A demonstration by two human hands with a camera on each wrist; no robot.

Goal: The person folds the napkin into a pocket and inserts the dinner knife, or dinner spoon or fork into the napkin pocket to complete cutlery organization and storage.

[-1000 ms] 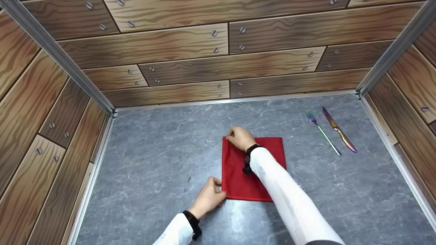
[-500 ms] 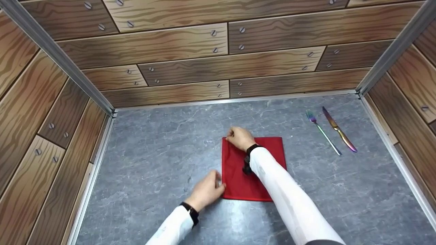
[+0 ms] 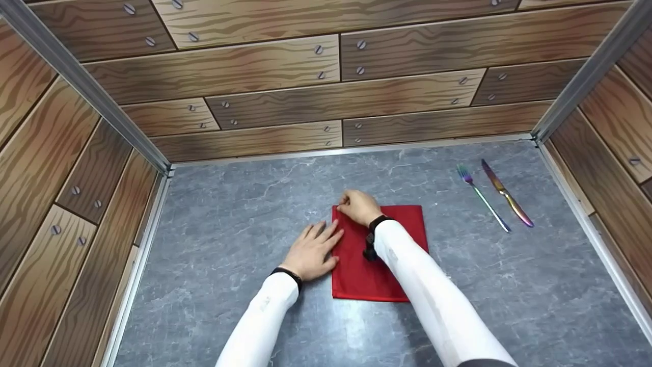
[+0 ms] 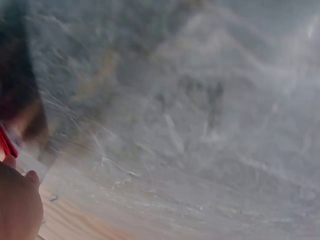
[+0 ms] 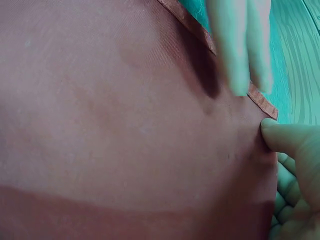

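The right hand (image 3: 360, 208) pinches the far-left corner of the red cloth (image 3: 364, 278), thumb on top and the other fingers curled beyond the far edge. The left hand (image 3: 311, 252) grasps nothing: its fingers are spread and mostly straight, with the foremost fingertips and the thumb reaching over the cloth's left edge, below that corner. Whether those fingertips press down or only hover, I cannot tell.

The cloth lies flat and squarish on the grey tabletop (image 3: 229, 229). Its left edge runs straight and its near edge looks even, so the arranging seems well along. What appears to remain is at the left edge, where both hands are gathered, with the corner not yet let go. The right sleeve (image 3: 433, 285) crosses the cloth and hides part of its right side, so how neat that side is cannot be judged, nor how many layers lie there.

Well apart to the right of the cloth and beyond it lie a fork (image 3: 483, 197) and, farther right, a knife (image 3: 504, 192), neither touched by a hand. Past the cloth, the wood-patterned wall (image 3: 285, 66) closes off the tabletop.
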